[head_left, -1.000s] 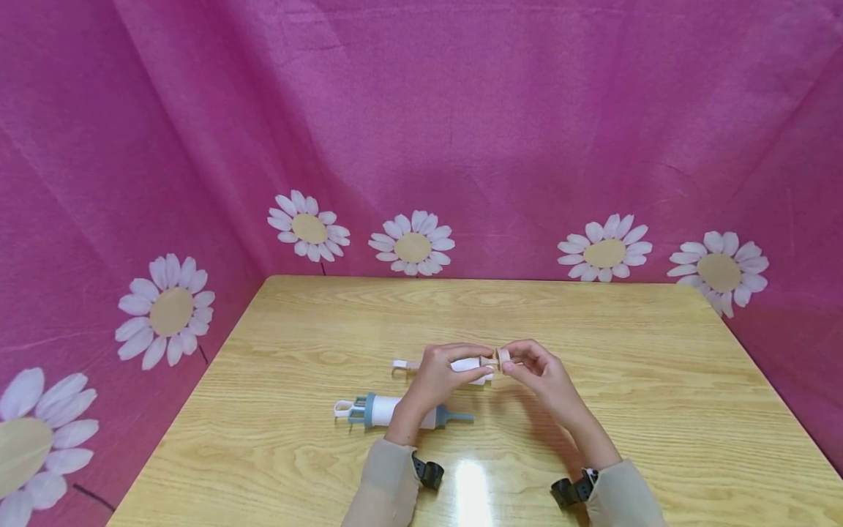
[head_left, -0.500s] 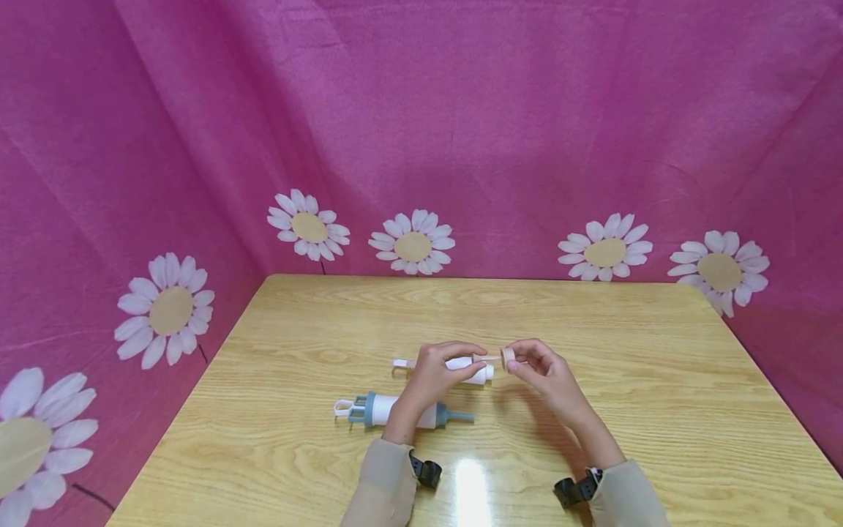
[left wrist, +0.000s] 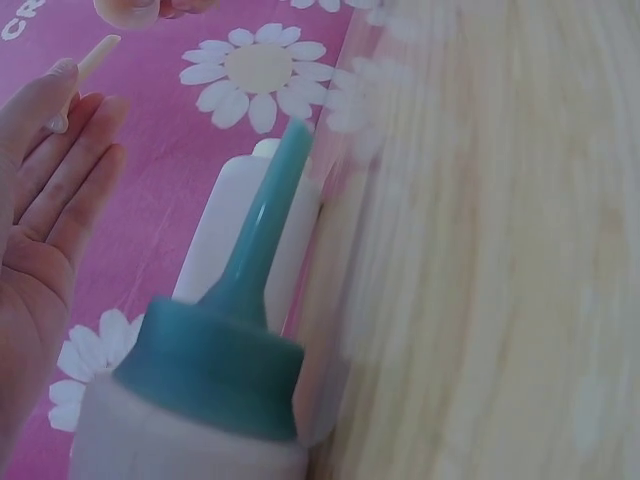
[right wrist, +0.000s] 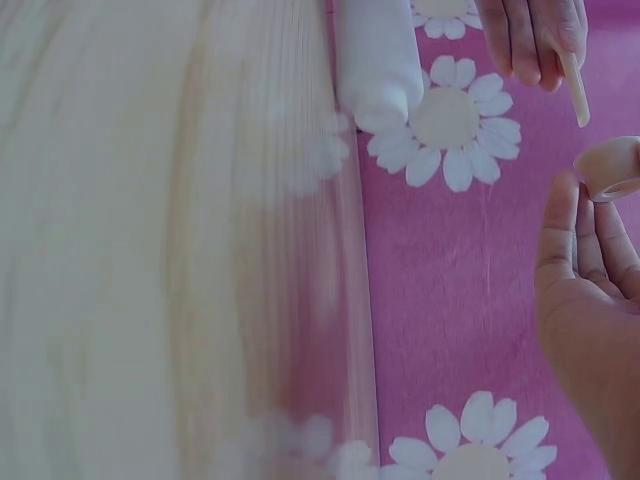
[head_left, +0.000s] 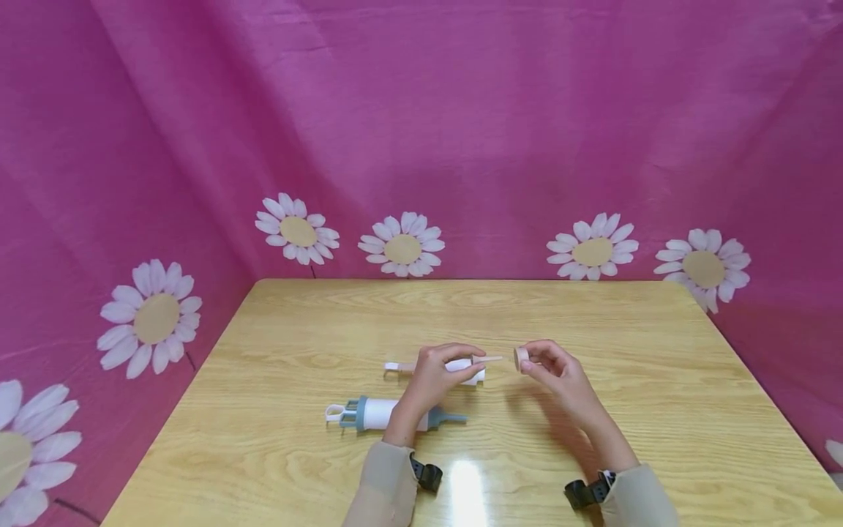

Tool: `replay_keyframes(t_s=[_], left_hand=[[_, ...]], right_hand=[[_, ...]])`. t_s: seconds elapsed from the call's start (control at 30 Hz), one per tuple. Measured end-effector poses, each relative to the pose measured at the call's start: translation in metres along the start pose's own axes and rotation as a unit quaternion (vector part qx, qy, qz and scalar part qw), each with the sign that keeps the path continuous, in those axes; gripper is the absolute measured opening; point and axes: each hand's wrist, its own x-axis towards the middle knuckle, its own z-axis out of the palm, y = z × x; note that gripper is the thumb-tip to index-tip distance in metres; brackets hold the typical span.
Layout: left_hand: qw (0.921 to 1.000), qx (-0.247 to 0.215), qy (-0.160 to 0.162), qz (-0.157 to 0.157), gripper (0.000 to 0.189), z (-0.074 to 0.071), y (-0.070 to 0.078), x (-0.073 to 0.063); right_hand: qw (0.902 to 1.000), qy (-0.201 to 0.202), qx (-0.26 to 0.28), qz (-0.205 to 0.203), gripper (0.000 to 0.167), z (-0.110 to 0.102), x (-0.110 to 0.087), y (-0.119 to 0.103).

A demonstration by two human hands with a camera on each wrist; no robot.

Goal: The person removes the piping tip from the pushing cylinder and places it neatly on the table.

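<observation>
My left hand [head_left: 435, 372] pinches a thin, tapered cream nozzle [head_left: 489, 359] between thumb and fingers, its tip pointing right. My right hand [head_left: 561, 375] holds a short cream ring-shaped cap [head_left: 521, 359] at the fingertips. A small gap separates the cap from the nozzle tip [right wrist: 575, 90]. Behind the left hand lies a white syringe-like tube [head_left: 476, 376] with a looped handle [head_left: 391, 366], its middle hidden by the hand. Nearer, a white and teal syringe-like tool [head_left: 378, 414] lies partly under the left forearm; its teal spout [left wrist: 262, 230] is large in the left wrist view.
The wooden table [head_left: 658, 410] runs back to a pink cloth [head_left: 474, 146] printed with white daisies, which also hangs along the sides. Black wrist cameras sit on both wrists.
The right hand has drawn the cap away to the right, off the nozzle, so the nozzle's thin tip now shows. The left hand has stayed nearly still; the head view has shifted slightly.
</observation>
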Motion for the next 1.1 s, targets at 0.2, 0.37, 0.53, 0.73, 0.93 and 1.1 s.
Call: replay_keyframes(t_s=[0.2, 0.37, 0.53, 0.73, 0.93, 1.1], left_hand=[[0.9998, -0.009, -0.004, -0.016, 0.018, 0.009, 0.002, 0.003], [0.9999, -0.012, -0.008, -0.008, 0.018, 0.016, 0.004, 0.006], [0.9996, -0.025, -0.015, 0.002, 0.019, 0.026, 0.003, 0.007], [0.9994, -0.028, -0.021, 0.001, 0.019, 0.036, 0.006, 0.010], [0.9995, -0.022, -0.021, 0.002, 0.018, 0.045, 0.008, 0.013], [0.9992, -0.027, -0.028, -0.001, 0.018, 0.052, 0.010, 0.016]], right_hand=[[0.9998, 0.008, -0.007, 0.019, 0.034, -0.012, -0.006, 0.002], [0.9996, 0.020, -0.011, 0.016, 0.034, -0.023, -0.010, 0.005], [0.9993, 0.031, -0.016, 0.013, 0.034, -0.032, -0.016, 0.004], [0.9988, 0.043, -0.016, 0.013, 0.031, -0.045, -0.023, 0.004], [0.9989, 0.046, -0.002, -0.002, 0.028, -0.059, -0.029, 0.007], [0.9984, 0.055, -0.010, -0.009, 0.025, -0.068, -0.034, 0.010]])
